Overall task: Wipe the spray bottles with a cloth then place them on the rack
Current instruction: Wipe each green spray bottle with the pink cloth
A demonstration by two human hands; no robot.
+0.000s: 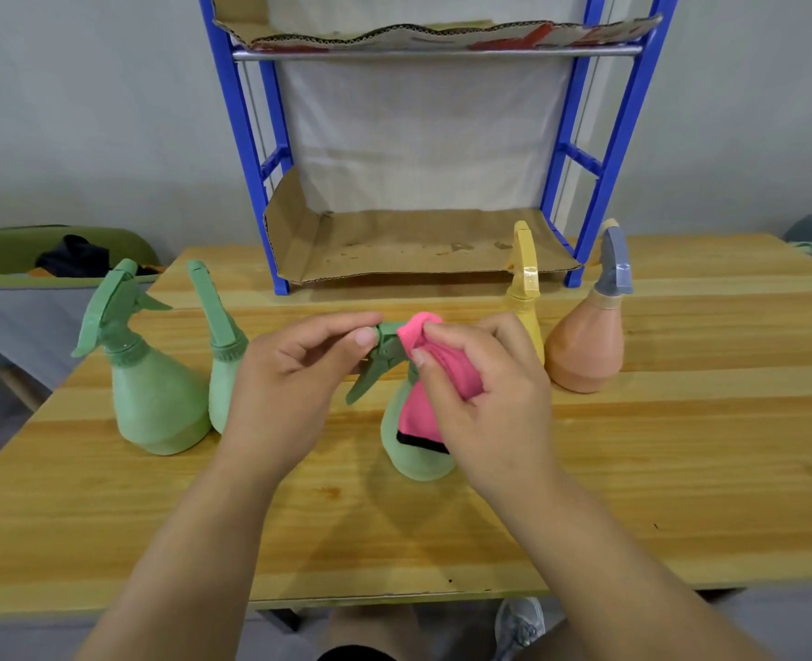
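Your left hand pinched the spray head of a green bottle between thumb and fingertips. Your right hand held a pink cloth bunched in curled fingers and pressed it on the neck and shoulder of that bottle. The base of the bottle seemed to rest on the surface, near the middle, in front of the rack.

I judge that you were wiping the first bottle, because the lower shelf, lined with cardboard, carried no bottle; the top of the upper shelf I could not see. Four others waited on the surface: a second green bottle and a third green bottle at the left, a yellow bottle behind your right hand, and an orange bottle at the right. So almost all of the task was left to do.
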